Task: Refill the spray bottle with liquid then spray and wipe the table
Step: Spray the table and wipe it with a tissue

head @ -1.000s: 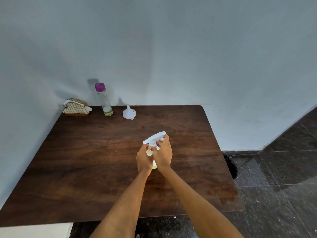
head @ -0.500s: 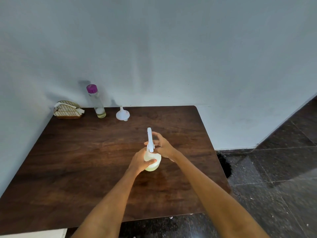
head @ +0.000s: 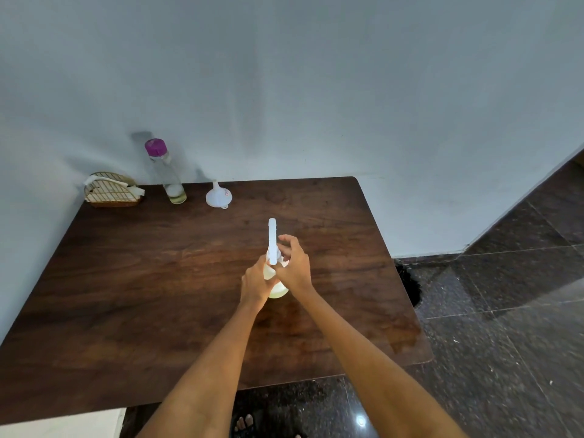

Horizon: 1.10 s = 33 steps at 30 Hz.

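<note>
The left hand (head: 256, 284) wraps its curled fingers round the body of the spray bottle (head: 278, 290), which stands upright near the middle of the bench (head: 126, 295), slightly toward 3 o'clock. The right hand (head: 294, 267) sits at the bottle's neck, thumb and fingers curled around the collar below the white spray head (head: 272, 240), whose long narrow top points away toward 12 o'clock. The bottle is translucent plastic, rounded at the base, with a pale yellowish-green tint low down. No label or writing can be read on it.

The bench is a dark brown wood-grain slab with rounded corners and a smooth, slightly glossy face that catches light around the hands.

Toward 11 o'clock from the hands, near the far edge, a small white plastic funnel (head: 218, 196) rests mouth down, spout up; a tiny red mark shows on its side, too small to read. Just beside it at 9 o'clock stands a tall, slim clear bottle (head: 169, 175) with a purple cap, a little yellowish liquid at its bottom. Farther along at 9 o'clock, in the far corner, sits a woven, arch-shaped holder (head: 109, 189) with white paper or cloth in it.

A plain pale blue-grey wall (head: 316, 90) rises behind. At 3 o'clock lies dark speckled stone floor (head: 505, 311) in polished tiles.
</note>
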Each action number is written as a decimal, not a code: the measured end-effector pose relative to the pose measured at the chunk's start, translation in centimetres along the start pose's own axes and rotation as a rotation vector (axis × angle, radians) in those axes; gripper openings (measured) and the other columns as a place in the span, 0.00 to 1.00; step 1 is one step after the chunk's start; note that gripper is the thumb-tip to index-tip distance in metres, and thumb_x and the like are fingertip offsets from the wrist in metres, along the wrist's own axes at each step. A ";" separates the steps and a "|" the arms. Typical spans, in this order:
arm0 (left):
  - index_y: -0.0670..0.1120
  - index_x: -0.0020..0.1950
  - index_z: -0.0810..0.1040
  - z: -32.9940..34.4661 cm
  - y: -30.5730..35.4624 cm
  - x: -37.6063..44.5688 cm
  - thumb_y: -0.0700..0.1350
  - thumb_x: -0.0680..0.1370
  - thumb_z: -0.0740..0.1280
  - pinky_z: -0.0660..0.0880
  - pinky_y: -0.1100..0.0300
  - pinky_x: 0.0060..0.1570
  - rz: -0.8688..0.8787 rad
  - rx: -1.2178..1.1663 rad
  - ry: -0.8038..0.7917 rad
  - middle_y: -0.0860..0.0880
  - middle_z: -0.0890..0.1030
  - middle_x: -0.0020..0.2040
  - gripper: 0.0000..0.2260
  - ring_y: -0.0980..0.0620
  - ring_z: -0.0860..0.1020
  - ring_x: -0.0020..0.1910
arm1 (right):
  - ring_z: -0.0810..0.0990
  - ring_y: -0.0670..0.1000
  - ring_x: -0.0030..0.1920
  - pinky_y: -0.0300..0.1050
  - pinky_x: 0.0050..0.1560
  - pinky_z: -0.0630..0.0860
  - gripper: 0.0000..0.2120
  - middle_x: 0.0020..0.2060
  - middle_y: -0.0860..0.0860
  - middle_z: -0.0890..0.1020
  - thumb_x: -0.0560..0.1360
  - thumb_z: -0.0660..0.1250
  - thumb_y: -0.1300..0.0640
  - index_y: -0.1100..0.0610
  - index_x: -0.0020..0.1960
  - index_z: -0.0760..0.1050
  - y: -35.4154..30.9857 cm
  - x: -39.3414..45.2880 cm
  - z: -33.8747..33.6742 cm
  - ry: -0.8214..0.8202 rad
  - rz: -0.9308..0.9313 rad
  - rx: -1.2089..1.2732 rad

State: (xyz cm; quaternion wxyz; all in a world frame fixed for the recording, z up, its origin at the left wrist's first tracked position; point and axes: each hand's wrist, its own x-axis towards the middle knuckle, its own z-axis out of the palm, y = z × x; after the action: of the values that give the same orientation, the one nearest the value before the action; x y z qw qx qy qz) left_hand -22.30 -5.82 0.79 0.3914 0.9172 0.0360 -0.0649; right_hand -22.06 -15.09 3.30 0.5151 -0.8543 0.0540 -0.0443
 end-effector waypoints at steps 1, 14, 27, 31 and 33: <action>0.45 0.67 0.71 0.0 0.3 -0.1 0.49 0.77 0.67 0.75 0.54 0.55 -0.002 0.024 0.021 0.45 0.81 0.58 0.20 0.44 0.80 0.57 | 0.76 0.50 0.57 0.52 0.61 0.76 0.28 0.57 0.50 0.79 0.68 0.74 0.57 0.55 0.65 0.68 -0.3 0.0 0.3 -0.014 0.001 -0.020; 0.47 0.72 0.64 -1.4 -0.6 -5.7 0.49 0.72 0.74 0.74 0.47 0.61 -0.353 -0.479 -0.457 0.46 0.70 0.70 0.32 0.45 0.71 0.67 | 0.77 0.49 0.39 0.47 0.41 0.81 0.07 0.44 0.50 0.75 0.75 0.66 0.62 0.62 0.52 0.77 -3.2 -0.6 0.5 -0.134 -0.058 0.031; 0.47 0.61 0.77 -8.1 -8.4 -10.5 0.49 0.78 0.64 0.74 0.58 0.57 -0.425 0.282 -0.002 0.49 0.79 0.59 0.13 0.50 0.78 0.58 | 0.80 0.48 0.34 0.42 0.42 0.79 0.24 0.34 0.51 0.82 0.72 0.62 0.35 0.57 0.41 0.76 -4.4 -3.4 2.4 -0.476 0.287 -0.253; 0.47 0.61 0.78 -8.9 -8.5 -10.3 0.47 0.79 0.63 0.73 0.58 0.56 -0.393 0.298 0.022 0.48 0.80 0.59 0.12 0.49 0.78 0.59 | 0.81 0.49 0.34 0.42 0.44 0.80 0.29 0.33 0.48 0.80 0.70 0.60 0.31 0.58 0.49 0.76 -4.4 -3.8 2.8 -0.428 0.299 -0.317; 0.48 0.61 0.78 -8.9 -8.7 -10.2 0.46 0.79 0.63 0.74 0.58 0.56 -0.380 0.299 0.018 0.48 0.80 0.60 0.12 0.49 0.78 0.59 | 0.82 0.50 0.36 0.40 0.38 0.80 0.28 0.37 0.51 0.81 0.72 0.61 0.33 0.59 0.53 0.76 -4.7 -4.1 2.8 -0.503 0.351 -0.230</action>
State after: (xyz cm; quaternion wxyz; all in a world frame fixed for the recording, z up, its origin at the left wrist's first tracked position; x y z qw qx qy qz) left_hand -32.60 6.48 2.18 0.2317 0.9423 0.2014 -0.1339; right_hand -25.55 -9.94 6.08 0.4120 -0.8687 0.0762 0.2640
